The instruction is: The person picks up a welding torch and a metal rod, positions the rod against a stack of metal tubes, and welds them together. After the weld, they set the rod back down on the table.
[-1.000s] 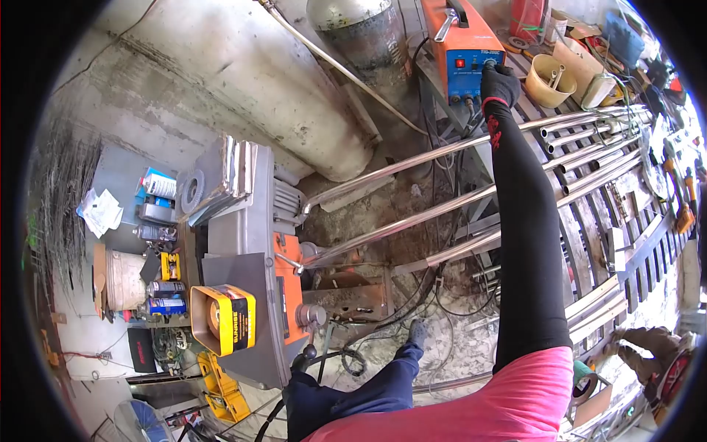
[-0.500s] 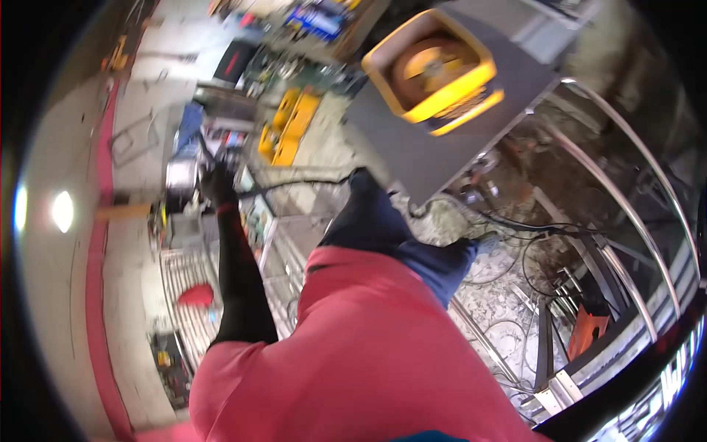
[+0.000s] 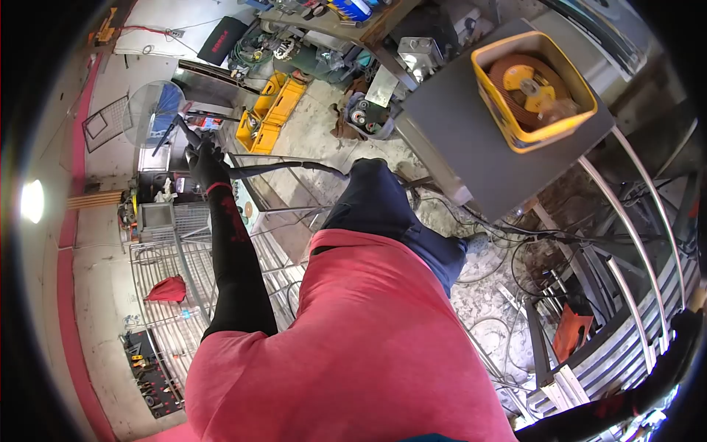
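My left hand (image 3: 208, 163), in a dark glove at the end of a black sleeve, is closed around a dark welding torch (image 3: 189, 134). A thick black cable (image 3: 280, 168) runs from the torch toward my knee. Behind the torch is a round fan (image 3: 155, 114). My right arm, in a black sleeve, reaches to the lower right edge; the right hand (image 3: 688, 324) is dark there, close to bent metal tubes (image 3: 626, 214), and its fingers cannot be made out.
A yellow-rimmed container (image 3: 508, 140) with cutting discs (image 3: 526, 85) stands on a dark tabletop (image 3: 471, 158). Yellow bins (image 3: 272, 110) sit on the floor. Metal frames (image 3: 158, 280), loose cables (image 3: 515, 232) and an orange object (image 3: 573, 331) lie around my legs.
My view has shifted, and the yellow-rimmed container now appears farther right and lower. The left hand with the torch appears slightly up and left. More of my right arm shows.
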Motion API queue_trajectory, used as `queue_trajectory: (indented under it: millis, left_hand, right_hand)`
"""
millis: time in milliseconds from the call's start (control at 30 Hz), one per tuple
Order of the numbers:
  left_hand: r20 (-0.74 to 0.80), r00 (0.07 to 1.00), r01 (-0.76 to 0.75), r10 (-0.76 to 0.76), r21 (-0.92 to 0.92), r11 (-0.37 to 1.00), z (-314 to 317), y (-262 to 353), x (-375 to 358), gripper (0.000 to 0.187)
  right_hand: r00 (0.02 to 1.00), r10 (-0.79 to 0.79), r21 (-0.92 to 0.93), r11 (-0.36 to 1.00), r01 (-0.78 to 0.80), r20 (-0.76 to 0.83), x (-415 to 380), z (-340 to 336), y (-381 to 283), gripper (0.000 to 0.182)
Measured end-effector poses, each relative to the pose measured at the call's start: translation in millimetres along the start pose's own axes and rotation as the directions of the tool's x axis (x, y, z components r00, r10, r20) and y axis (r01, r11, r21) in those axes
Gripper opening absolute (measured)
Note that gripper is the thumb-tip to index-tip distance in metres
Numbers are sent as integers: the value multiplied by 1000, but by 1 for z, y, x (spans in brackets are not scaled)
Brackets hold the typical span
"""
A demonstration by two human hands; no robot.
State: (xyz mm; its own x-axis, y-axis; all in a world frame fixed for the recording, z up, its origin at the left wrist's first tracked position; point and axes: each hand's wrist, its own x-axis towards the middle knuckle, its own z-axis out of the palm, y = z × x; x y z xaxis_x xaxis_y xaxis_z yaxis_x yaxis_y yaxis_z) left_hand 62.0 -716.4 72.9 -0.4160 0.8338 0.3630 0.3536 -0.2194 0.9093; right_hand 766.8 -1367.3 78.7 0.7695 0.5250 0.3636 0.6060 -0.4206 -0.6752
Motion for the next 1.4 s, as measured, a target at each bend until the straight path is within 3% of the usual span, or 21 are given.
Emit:
queue_trajectory:
  millis: [133,267,367,467,567,700,767,800,833,867,900,933,967,1033,1100,1167,1200,1233,1300,1367,1400]
  left_hand:
    - [-36,997,63,-65,-76,995,-4,-60,16,19]
    - [-19,973,227,-232,-147,963,0,-142,56,28]
    - [62,962,271,-265,-140,952,15,-197,86,75]
    - [79,929,351,-363,130,927,30,-334,153,57]
    - [127,870,458,-476,149,876,42,-419,170,28]
    - [167,680,699,-714,146,700,38,-508,165,36]
    - [249,487,836,-837,144,529,20,-562,152,49]
    - [276,445,887,-852,-3,463,18,-550,152,34]
    - [316,335,940,-888,-45,338,13,-536,157,28]
    - [450,191,979,-872,-149,137,-2,-572,142,31]
    - [531,276,959,-801,-92,269,-9,-571,135,29]
    - [485,19,994,-874,-100,-33,-15,-537,155,29]
    - [506,70,991,-860,64,119,-26,-514,167,29]
    - [574,-55,998,-817,51,-31,-42,-521,168,28]
    - [513,63,997,-856,9,78,-45,-529,157,28]
    - [472,61,998,-880,-8,65,-55,-531,161,27]
    - [454,58,998,-889,1,65,-56,-511,176,28]
    - [435,58,998,-898,6,68,-55,-491,194,29]
    - [353,72,993,-933,65,101,-58,-478,214,30]
    - [253,328,912,-910,166,375,-65,-483,222,31]
    - [250,343,897,-905,199,395,-70,-480,231,35]
  right_hand:
    - [957,39,-255,966,37,288,-21,-29,-36,33]
    - [940,-8,-370,918,142,342,-38,-39,-89,23]
    - [943,81,-426,902,68,322,-38,3,-185,21]
    - [905,131,-452,889,74,406,-23,105,-303,20]
    - [813,159,-394,914,92,560,-29,236,-387,19]
    - [509,48,-121,986,112,859,-39,437,-466,19]
    - [356,-101,-60,908,415,929,-20,581,-556,26]
    - [430,222,-233,972,-28,875,-29,613,-562,32]
    - [357,534,-351,814,-463,767,-42,638,-554,39]
    - [313,486,-405,867,-292,816,-40,653,-560,42]
    - [260,439,-425,898,-111,860,-38,669,-564,46]
    - [284,366,-367,929,-50,886,-41,679,-565,45]
    - [278,341,-346,938,-33,898,-42,690,-557,45]
    - [189,611,-566,787,-244,768,-38,706,-541,44]
    - [284,544,-493,838,-235,790,-43,706,-520,38]
    - [410,494,-406,868,-287,767,-50,706,-459,36]
    - [413,365,-392,920,-22,834,-50,712,-455,34]
    - [387,340,-369,930,-1,857,-53,718,-442,34]
    - [171,613,-542,773,-330,771,-62,731,-414,35]
    - [110,600,-569,791,-224,792,-46,770,-418,35]
    - [86,568,-555,821,-134,819,-34,799,-423,35]
